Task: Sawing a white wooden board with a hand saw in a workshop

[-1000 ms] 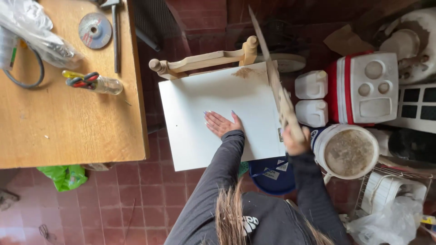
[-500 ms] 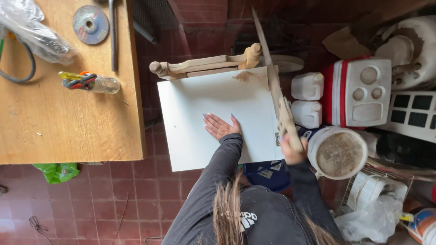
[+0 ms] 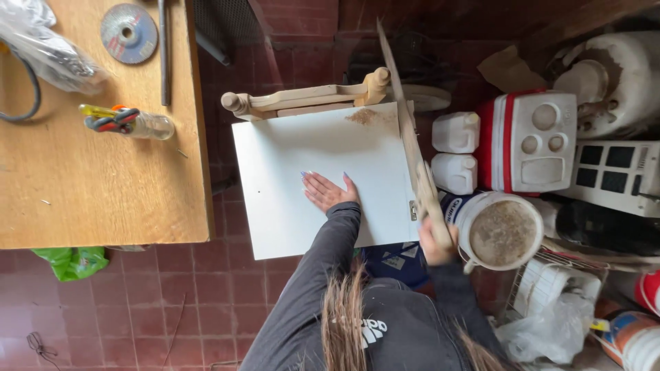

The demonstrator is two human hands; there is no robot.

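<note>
Head view, looking straight down: left hand (image 3: pixel 328 191) pressed flat, fingers spread, on a smooth white board (image 3: pixel 302 161), gripping nothing. Right hand (image 3: pixel 434 242) closed round the pale wooden handle of a handsaw (image 3: pixel 407 141), its thin blade standing on edge along the board's right side and reaching up past the far corner. Small patch of brown sawdust (image 3: pixel 364 116) on the board near that corner. Board lying over a light turned-wood frame (image 3: pixel 302 98) with rounded knobs at both ends, above a red tiled floor (image 3: pixel 137 302).

Left of the board, a plain wooden table (image 3: pixel 103 185) carrying a grey round cutting disc (image 3: pixel 128 32), a crumpled clear plastic bag (image 3: pixel 48 45) and a clear jar (image 3: pixel 141 125) lying on its side with red and yellow handles sticking out. Green bag (image 3: pixel 69 261) on the floor under the table edge.

Right of the saw, two white square jugs (image 3: pixel 455 151), a red and white cooler box (image 3: pixel 529 141), and an open white bucket (image 3: pixel 502 232) crusted brown inside, bearing a dark label on its wall, just beside the right hand.
</note>
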